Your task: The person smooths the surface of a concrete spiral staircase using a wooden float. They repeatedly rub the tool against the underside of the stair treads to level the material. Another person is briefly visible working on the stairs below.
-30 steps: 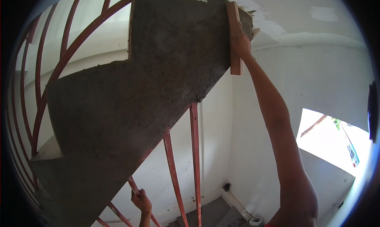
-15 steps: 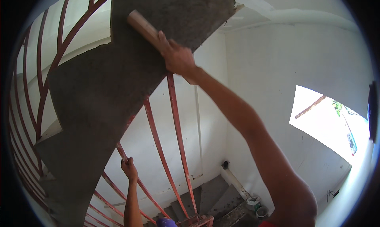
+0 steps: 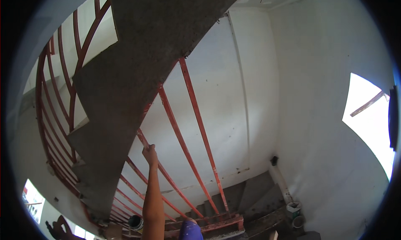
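Note:
My left hand [image 3: 150, 154] is raised and closed around a red metal baluster [image 3: 142, 138], just below the underside edge of the staircase. Above it slopes the stepped side of the concrete stair [image 3: 125, 72], coated in dark grey plaster. More red balusters [image 3: 177, 135] run down beside the hand. My right hand is out of view. At the bottom edge a small pale wooden end [image 3: 274, 235] shows; what it belongs to is hidden. Something purple [image 3: 191, 231], like cloth, shows below, right of my left forearm.
A red rail base [image 3: 223, 225] crosses low in front. Grey winding steps [image 3: 255, 194] lie beyond it, by a white wall [image 3: 309, 135]. Containers [image 3: 293, 208] stand at the wall's foot, and a bucket [image 3: 135, 222] sits at lower left. A bright window opening [image 3: 369, 118] is at right.
My right hand and the long wooden tool it pressed on the plaster have left the view. The view has shifted, so the stair and window sit farther right. My left hand still grips the baluster.

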Demonstrator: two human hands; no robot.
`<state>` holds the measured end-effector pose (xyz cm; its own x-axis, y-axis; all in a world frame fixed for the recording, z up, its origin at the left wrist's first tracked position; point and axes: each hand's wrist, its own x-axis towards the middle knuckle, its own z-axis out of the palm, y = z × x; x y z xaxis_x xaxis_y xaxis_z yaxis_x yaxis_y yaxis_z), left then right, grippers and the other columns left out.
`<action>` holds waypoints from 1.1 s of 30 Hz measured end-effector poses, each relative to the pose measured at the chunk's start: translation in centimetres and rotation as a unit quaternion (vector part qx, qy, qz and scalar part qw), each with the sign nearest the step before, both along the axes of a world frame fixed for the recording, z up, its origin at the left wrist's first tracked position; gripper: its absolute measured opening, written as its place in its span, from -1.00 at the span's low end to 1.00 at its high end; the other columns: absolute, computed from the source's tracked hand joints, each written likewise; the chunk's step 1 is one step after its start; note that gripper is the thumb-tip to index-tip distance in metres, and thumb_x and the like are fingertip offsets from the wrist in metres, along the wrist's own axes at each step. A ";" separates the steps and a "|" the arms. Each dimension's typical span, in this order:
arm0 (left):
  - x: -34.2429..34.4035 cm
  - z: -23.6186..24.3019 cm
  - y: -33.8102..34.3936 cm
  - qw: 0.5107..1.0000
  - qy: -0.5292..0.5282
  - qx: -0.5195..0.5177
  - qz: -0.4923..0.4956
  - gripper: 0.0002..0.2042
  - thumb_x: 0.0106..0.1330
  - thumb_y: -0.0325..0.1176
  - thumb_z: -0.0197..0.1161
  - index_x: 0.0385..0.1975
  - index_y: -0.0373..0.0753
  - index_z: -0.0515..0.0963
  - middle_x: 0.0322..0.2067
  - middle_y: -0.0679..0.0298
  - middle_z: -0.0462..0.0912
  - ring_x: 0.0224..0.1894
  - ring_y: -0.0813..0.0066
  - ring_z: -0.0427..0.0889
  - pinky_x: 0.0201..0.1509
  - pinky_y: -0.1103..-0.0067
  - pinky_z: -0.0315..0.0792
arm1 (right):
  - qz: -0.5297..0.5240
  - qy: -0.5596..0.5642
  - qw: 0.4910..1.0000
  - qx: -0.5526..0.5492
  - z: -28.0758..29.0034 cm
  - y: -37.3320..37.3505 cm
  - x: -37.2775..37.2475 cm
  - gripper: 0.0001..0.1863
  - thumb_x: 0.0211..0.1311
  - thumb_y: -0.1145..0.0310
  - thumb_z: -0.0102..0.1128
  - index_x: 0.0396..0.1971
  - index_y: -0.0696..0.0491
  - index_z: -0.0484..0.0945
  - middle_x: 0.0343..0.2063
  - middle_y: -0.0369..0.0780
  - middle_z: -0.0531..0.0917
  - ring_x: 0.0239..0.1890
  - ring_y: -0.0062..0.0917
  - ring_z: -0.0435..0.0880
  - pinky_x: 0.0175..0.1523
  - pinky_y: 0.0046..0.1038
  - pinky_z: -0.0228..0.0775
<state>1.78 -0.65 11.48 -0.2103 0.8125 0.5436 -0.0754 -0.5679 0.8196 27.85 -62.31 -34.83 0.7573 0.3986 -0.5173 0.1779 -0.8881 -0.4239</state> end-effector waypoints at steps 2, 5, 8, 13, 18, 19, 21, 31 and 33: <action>0.3 0.3 0.2 1.000 0.014 -0.001 -0.005 -0.91 0.03 -0.45 0.10 -0.56 -0.32 0.38 -0.74 0.42 0.24 -0.73 0.68 0.18 -0.65 0.63 0.13 | -0.004 0.046 0.999 -0.019 -2.3 -3.0 -0.2 -0.45 0.01 0.30 0.03 0.06 0.18 0.32 -0.25 0.01 0.60 -0.14 -0.15 0.57 -0.07 -0.25 0.39; -4.1 -2.2 3.9 0.975 0.129 0.124 0.132 -0.60 0.06 -0.43 0.10 -0.05 -0.43 0.40 -0.69 0.32 0.34 -0.66 0.57 0.27 -0.58 0.56 0.24 | 0.055 0.074 0.994 0.057 -5.5 -1.9 0.7 -0.45 0.00 0.31 0.01 0.05 0.19 0.33 -0.24 0.00 0.60 -0.15 -0.18 0.58 -0.06 -0.27 0.39; -0.4 0.3 1.3 0.979 0.157 0.032 0.128 -0.78 0.10 -0.38 0.12 -0.69 -0.22 0.26 -0.76 0.30 0.34 -0.71 0.52 0.31 -0.61 0.51 0.25 | 0.025 0.130 0.943 0.307 -5.9 5.8 0.4 -0.46 -0.01 0.32 0.00 0.04 0.21 0.34 -0.24 -0.01 0.60 -0.15 -0.22 0.59 -0.06 -0.30 0.39; -0.4 1.5 1.1 0.998 0.051 -0.017 0.014 -0.82 0.07 -0.37 0.18 -0.66 -0.28 0.36 -0.73 0.37 0.33 -0.70 0.55 0.29 -0.59 0.57 0.25 | -0.127 0.012 0.889 0.439 5.2 20.9 -0.8 -0.40 -0.07 0.32 0.06 0.06 0.22 0.34 -0.16 0.04 0.57 -0.06 -0.27 0.57 0.00 -0.36 0.36; -1.9 1.4 0.6 0.998 0.053 -0.004 0.018 -0.80 0.08 -0.38 0.17 -0.68 -0.28 0.35 -0.72 0.38 0.30 -0.68 0.55 0.29 -0.59 0.56 0.25 | 0.010 -0.012 0.907 0.420 8.0 30.4 -4.1 -0.45 -0.02 0.40 0.10 0.04 0.26 0.32 -0.15 0.12 0.53 -0.02 -0.07 0.49 0.01 -0.30 0.35; -2.6 1.1 0.7 0.999 0.052 0.008 0.013 -0.80 0.09 -0.38 0.17 -0.69 -0.28 0.35 -0.72 0.37 0.29 -0.68 0.53 0.28 -0.59 0.54 0.25 | 0.157 0.011 0.866 0.475 6.3 31.3 -3.9 -0.46 0.00 0.41 0.11 0.05 0.26 0.31 -0.15 0.11 0.53 -0.02 -0.09 0.49 0.01 -0.30 0.35; -4.0 -1.7 1.3 0.956 0.234 -0.017 0.177 -0.69 0.18 -0.21 0.16 -0.54 -0.41 0.44 -0.63 0.23 0.45 -0.60 0.37 0.41 -0.45 0.42 0.36 | -0.013 0.011 0.860 0.509 4.6 32.3 -5.1 -0.51 0.08 0.33 0.11 0.03 0.22 0.35 -0.11 0.09 0.50 -0.03 -0.11 0.50 0.01 -0.29 0.34; -3.8 -5.7 -0.8 0.994 0.110 -0.008 -0.020 -0.79 0.24 -0.24 0.10 -0.48 -0.27 0.36 -0.71 0.34 0.33 -0.70 0.52 0.33 -0.64 0.55 0.24 | -0.023 -0.050 0.882 0.467 -7.3 29.6 4.1 -0.47 0.00 0.35 0.06 0.05 0.14 0.36 -0.17 0.05 0.56 -0.04 -0.12 0.52 0.04 -0.29 0.36; -3.9 -10.7 0.3 0.974 0.204 -0.064 0.081 -0.68 0.25 -0.14 0.07 -0.34 -0.35 0.41 -0.57 0.17 0.44 -0.51 0.35 0.44 -0.41 0.44 0.34 | 0.021 -0.043 0.940 0.339 -15.5 21.5 4.1 -0.44 0.02 0.29 0.05 0.07 0.18 0.33 -0.13 0.07 0.54 -0.02 -0.06 0.49 0.08 -0.23 0.32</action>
<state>-2.11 -0.34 0.76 -0.1297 0.8533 0.5049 0.3526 -0.4363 0.8279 31.99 -40.80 -50.31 0.7611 0.6446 -0.0719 0.2653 -0.4105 -0.8724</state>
